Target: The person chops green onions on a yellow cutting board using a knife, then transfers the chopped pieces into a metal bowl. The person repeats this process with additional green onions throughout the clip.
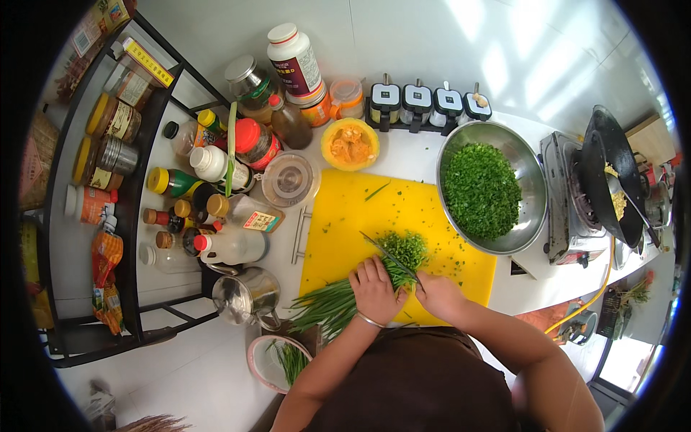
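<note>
My left hand (376,291) presses a bundle of long green chives (329,305) flat onto the yellow cutting board (340,210). In my right hand (440,294) is a kitchen knife (390,257), its handle hidden in the fist. The blade lies across the bundle, just beyond my left fingertips. A small heap of chopped chives (405,248) sits against the far side of the blade. Loose green bits are scattered over the board. At the board's far right corner stands a steel bowl (532,216) holding a large mound of chopped greens (480,189).
A halved pumpkin (350,144) sits behind the board. Bottles and jars crowd the left, beside a black shelf rack (132,227) and a steel pitcher (248,294). Seasoning boxes (417,100) line the wall. At right, a wok (612,173) rests on a gas stove (561,216). A pink-rimmed basin (259,362) holds more chives.
</note>
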`<state>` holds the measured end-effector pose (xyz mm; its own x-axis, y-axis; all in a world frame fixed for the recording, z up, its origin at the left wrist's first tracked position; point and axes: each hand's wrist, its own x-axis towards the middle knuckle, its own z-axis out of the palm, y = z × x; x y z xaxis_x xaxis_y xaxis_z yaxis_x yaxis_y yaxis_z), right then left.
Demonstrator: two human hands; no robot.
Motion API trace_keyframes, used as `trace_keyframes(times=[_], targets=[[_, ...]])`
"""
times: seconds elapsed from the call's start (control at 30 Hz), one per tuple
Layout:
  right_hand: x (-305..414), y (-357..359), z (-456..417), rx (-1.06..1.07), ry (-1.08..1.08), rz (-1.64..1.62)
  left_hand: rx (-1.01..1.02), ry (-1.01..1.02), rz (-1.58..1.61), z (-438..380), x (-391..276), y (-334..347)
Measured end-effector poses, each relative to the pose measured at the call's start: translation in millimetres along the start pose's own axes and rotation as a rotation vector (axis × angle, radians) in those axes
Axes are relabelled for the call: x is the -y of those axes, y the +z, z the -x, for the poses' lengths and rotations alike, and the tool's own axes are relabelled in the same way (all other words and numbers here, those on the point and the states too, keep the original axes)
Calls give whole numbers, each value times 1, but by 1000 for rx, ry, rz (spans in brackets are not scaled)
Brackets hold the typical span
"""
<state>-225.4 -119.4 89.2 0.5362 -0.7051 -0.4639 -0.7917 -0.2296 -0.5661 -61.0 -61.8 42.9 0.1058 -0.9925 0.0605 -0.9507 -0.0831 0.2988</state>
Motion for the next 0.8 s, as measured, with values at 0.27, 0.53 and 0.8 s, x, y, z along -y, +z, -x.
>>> trace_keyframes(times=[0.27, 0.53, 0.8], targets=[[23, -30, 41, -66, -21, 28, 33, -39, -11, -1, 8, 8], [18, -24, 27, 45, 25, 115, 37, 15, -11, -2, 10, 16], [9, 4, -2, -2, 49, 98, 48, 22, -81, -1, 10, 22]])
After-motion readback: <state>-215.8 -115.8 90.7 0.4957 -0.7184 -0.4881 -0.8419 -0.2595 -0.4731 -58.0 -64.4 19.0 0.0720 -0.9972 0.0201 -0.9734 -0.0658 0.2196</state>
